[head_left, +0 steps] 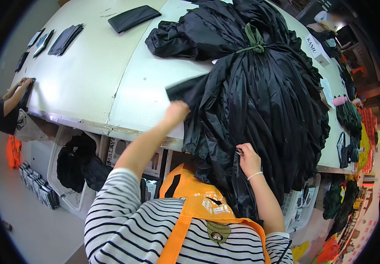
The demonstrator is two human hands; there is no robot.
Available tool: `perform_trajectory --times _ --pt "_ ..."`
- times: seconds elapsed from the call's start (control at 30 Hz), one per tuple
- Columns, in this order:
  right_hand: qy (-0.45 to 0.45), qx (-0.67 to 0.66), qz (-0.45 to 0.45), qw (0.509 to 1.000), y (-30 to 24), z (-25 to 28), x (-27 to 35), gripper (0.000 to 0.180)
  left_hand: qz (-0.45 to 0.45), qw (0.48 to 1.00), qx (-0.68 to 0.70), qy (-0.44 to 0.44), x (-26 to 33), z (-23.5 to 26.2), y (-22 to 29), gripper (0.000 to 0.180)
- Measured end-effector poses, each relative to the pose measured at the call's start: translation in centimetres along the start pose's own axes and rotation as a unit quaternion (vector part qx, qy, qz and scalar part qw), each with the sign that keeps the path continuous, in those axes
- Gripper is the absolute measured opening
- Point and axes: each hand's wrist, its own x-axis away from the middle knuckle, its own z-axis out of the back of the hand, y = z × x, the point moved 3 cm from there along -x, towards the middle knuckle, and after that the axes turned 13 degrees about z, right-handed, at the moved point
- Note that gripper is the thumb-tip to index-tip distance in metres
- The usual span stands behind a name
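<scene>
A big bundle of shiny black fabric [260, 114] lies on the table in front of me and drapes over its near edge. A green cloth strip [255, 39] is knotted around its upper part. My left hand [177, 112] is closed at the bundle's left side, on a loose black flap that is smeared by motion. Lower down, my right hand [249, 160] pinches a fold of the hanging fabric. A small pale sliver shows at its fingertips, too small to name.
A folded black cloth [134, 18] and a dark stack [66, 39] lie on the white table [89, 75]. Another person's hands [17, 90] work at the left edge. A white box [317, 50] stands at the right. Below the table sits a white crate [56, 169] with black fabric.
</scene>
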Motion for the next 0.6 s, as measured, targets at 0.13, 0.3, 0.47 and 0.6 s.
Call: perform_trajectory --times 0.13,0.3,0.47,0.6 --pt "0.001 0.033 -0.005 0.999 2.4 1.4 1.5 0.023 0.023 0.972 0.228 0.05 6.3 4.2 8.7 0.016" --pt "-0.128 -0.072 -0.16 0.976 5.2 4.1 1.7 0.006 0.038 0.957 0.287 -0.014 9.8 6.8 13.0 0.013" --pt "0.042 -0.317 -0.001 0.947 -4.1 4.2 -6.5 0.009 -0.021 0.951 0.308 -0.023 11.7 6.4 17.7 0.014" --pt "-0.116 -0.095 0.014 0.989 -4.5 -1.1 -7.8 0.027 -0.032 0.946 0.314 -0.074 14.1 5.0 19.1 0.024"
